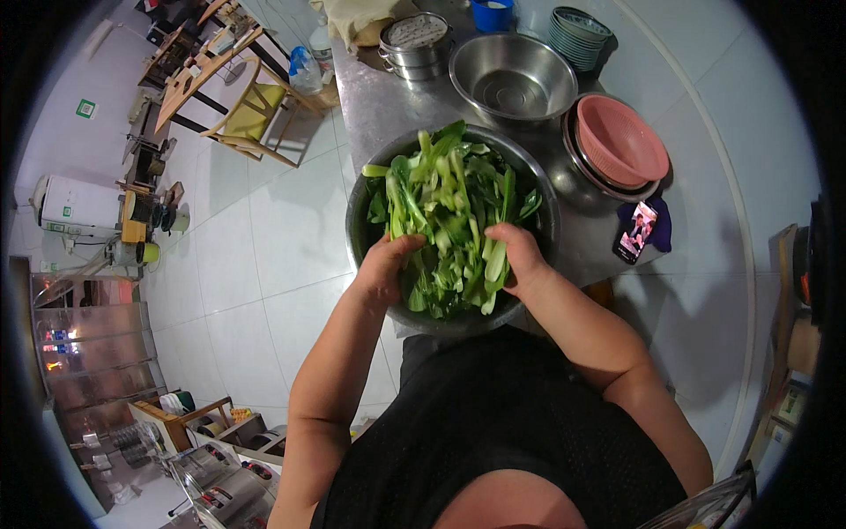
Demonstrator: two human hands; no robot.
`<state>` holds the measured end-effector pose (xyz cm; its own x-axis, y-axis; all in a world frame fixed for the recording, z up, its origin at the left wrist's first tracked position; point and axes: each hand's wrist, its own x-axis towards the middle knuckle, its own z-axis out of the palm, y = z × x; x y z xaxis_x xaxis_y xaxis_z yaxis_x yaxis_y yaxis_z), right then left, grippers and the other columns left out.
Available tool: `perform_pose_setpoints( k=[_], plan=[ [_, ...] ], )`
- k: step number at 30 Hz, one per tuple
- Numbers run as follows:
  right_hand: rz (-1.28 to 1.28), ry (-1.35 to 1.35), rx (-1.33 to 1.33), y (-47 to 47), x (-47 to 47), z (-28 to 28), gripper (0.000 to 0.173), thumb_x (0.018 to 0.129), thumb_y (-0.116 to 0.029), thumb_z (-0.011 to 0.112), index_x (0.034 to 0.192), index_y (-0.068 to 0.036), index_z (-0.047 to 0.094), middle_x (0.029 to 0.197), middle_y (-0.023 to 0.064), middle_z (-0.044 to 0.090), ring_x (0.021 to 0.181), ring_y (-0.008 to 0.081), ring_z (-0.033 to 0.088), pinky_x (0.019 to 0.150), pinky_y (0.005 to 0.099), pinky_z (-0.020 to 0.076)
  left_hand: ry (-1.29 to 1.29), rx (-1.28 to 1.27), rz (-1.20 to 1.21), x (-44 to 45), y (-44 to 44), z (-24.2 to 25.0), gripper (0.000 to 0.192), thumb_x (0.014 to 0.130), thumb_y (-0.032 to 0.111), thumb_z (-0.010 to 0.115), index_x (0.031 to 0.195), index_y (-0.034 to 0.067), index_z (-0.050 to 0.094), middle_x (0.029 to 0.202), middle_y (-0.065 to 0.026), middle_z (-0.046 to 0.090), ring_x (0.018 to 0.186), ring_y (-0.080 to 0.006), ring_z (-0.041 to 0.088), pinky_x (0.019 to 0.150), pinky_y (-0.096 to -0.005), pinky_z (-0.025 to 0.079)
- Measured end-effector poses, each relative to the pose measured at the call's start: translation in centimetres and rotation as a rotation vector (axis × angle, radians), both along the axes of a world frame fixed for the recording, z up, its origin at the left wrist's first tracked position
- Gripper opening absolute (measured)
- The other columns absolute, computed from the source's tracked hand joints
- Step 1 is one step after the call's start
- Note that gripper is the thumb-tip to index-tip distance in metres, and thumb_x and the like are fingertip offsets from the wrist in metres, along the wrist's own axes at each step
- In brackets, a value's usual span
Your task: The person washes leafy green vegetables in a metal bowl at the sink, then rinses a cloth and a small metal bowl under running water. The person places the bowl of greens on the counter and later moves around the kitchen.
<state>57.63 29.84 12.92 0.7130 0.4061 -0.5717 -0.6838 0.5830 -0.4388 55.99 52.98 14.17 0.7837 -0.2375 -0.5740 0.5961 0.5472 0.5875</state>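
Note:
Green leafy vegetables with pale stems fill a large stainless steel basin in front of me. At the left side of the heap, my left hand is closed round stems and leaves, its thumb on top. My right hand grips the right side of the same heap, thumb over a pale stalk. The fingers of both hands are mostly hidden under the greens. Both hands are inside the basin's rim.
On the steel table stand an empty metal basin, a steamer pot, stacked bowls, a blue container and a pink plastic colander in metal bowls. A lit phone lies on dark cloth near the right edge.

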Motion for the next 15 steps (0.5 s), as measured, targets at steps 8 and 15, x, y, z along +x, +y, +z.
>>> perform_pose_setpoints(
  k=[8, 15],
  plan=[
    [0.085, 0.024, -0.568, -1.0, -0.2, -5.4, 0.045, 0.081, -0.006, 0.062, 0.125, -0.001, 0.049, 0.114, 0.0137, 0.058, 0.102, 0.0279, 0.059, 0.086, 0.0439, 0.0495, 0.001, 0.787, 0.016, -0.8, 0.6, -4.5, 0.059, 0.078, 0.012, 0.069, 0.130, -0.004, 0.046, 0.107, -0.0160, 0.064, 0.098, -0.0306, 0.064, 0.087, -0.0386, 0.053],
    [0.110, -0.512, -1.269, -2.0, -2.1, -5.0, 0.087, 0.076, -0.029, 0.073, 0.145, -0.001, 0.027, 0.143, 0.0233, 0.036, 0.131, 0.0380, 0.040, 0.105, 0.0449, 0.0372, -0.219, 1.575, -0.305, 0.7, 0.3, -6.3, 0.105, 0.069, 0.042, 0.078, 0.152, 0.015, 0.021, 0.150, -0.0202, 0.029, 0.139, -0.0386, 0.027, 0.110, -0.0596, 0.024]
  ],
)
